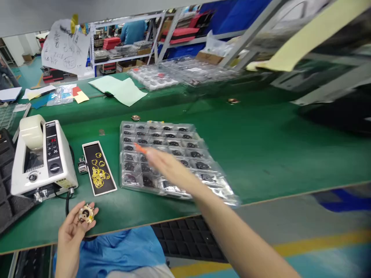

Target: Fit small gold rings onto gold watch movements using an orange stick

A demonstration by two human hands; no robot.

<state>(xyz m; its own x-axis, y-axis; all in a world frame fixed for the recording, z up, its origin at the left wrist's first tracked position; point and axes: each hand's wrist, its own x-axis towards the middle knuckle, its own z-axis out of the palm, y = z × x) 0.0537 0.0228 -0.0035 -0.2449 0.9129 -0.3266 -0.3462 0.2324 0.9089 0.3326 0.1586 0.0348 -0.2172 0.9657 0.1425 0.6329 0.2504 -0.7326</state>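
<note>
My left hand (71, 227), low at the left by the table's front edge, is closed around the rim of a round gold-coloured watch movement (86, 214) with a dark centre. Over the clear plastic tray (214, 170) reaches my right hand (162, 160), smeared by motion. From its fingers a slim orange tool (140, 148) points left; its exact kind is too blurred to tell. Many tray compartments hold dark round parts. Between the hands lies a white-rimmed box (87, 154) with yellow rings (99, 177) on its black bottom.
A white tape dispenser (55, 154) stands at the left, with a small metal tally counter (82, 166) beside the box. Small metallic pieces lie behind the tray (135, 117) and farther right (233, 101). Green paper (121, 89) and more plastic trays (153, 76) occupy the back ledge.
</note>
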